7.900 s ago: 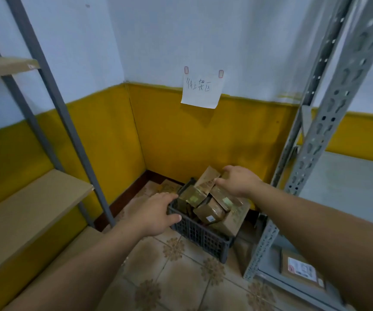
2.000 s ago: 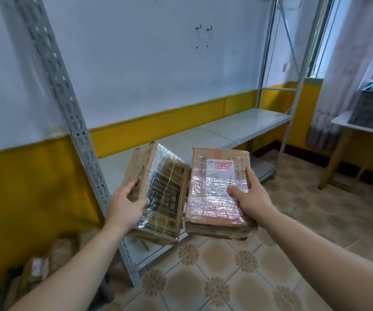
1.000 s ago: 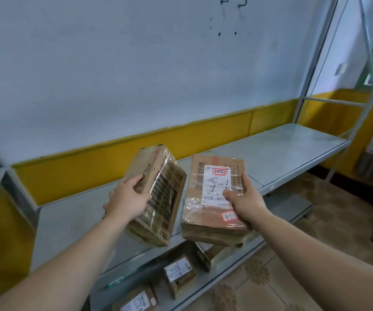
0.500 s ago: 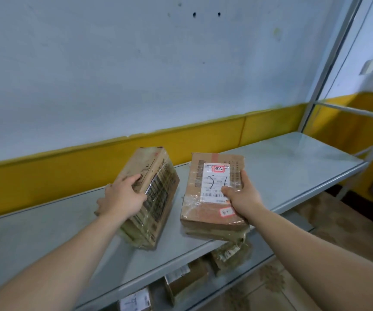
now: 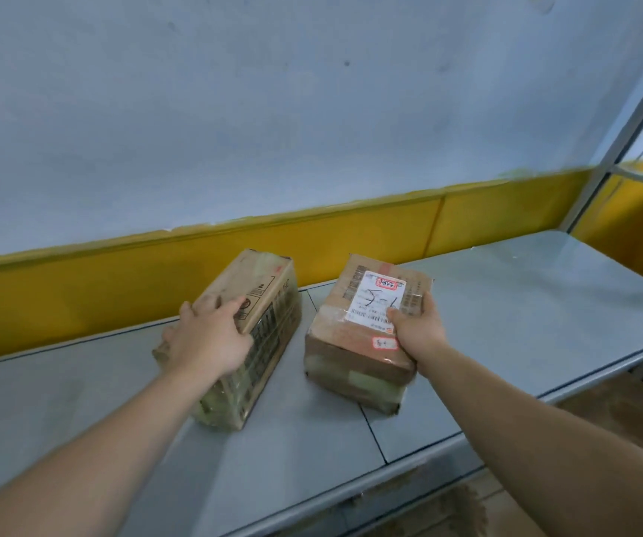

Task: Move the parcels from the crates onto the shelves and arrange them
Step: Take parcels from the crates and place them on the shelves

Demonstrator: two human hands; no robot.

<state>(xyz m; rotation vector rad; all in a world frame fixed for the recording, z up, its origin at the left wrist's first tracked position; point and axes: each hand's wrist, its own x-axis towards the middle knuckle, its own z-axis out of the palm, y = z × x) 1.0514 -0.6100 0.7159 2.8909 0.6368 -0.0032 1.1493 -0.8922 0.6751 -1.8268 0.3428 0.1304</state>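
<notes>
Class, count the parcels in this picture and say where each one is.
2. Both sit on the grey shelf: the plastic-wrapped parcel under the left hand, the labelled parcel beside it in the right hand. Any on lower shelves are hidden.

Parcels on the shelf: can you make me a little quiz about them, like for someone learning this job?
1. True or false: the left hand grips the left parcel, the right hand grips the right parcel, and a gap lies between the parcels.
2. Which parcel bears the white label? A the left one; B the right one; C neither.
3. Fill in: the wall stripe behind the grey shelf is ____.
Key: 1 true; 2 B; 3 yellow.
</notes>
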